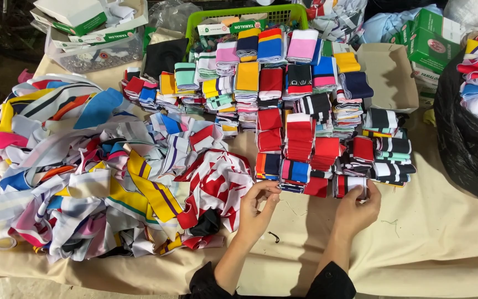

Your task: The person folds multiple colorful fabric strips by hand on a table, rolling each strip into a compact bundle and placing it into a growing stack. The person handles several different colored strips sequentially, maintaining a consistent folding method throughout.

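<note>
My left hand (256, 209) pinches the near edge of a folded striped fabric piece (293, 173) in the front row of neat stacks (300, 111). My right hand (356, 207) grips a small folded red, white and black piece (351, 184) at the row's right end. Both forearms wear dark sleeves. A big loose heap of colourful fabric strips (95, 171) lies to the left, with a red and white piece (217, 182) right beside my left hand.
A cream cloth (432, 238) covers the table. A green basket (239, 16) and a clear tub of boxes (92, 33) stand at the back. Green boxes (432, 39), an open carton (388, 72) and a black bag of fabric (471, 122) sit at right.
</note>
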